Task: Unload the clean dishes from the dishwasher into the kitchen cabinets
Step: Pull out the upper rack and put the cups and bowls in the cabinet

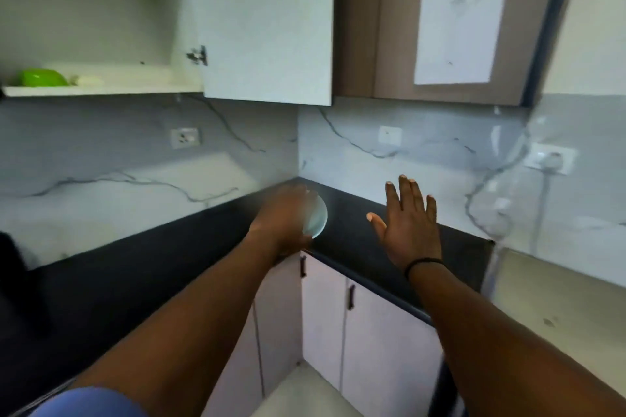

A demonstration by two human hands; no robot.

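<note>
My left hand (283,218) grips a small pale glass bowl (316,218) above the corner of the black countertop (135,267); the hand covers most of the bowl and the picture is blurred there. My right hand (408,223) is raised over the counter with fingers spread and straight, holding nothing. An upper cabinet stands with its white door (267,20) swung wide at the upper left. On its lower shelf (101,90) lie a green dish (42,77) and a white flat dish (89,79). The dishwasher is out of view.
A brown closed cabinet (399,27) with a white paper sheet (462,20) hangs at the upper right. Wall sockets (184,138) sit on the marble backsplash, one (550,158) with a cord. White base cabinets (369,325) stand below the counter.
</note>
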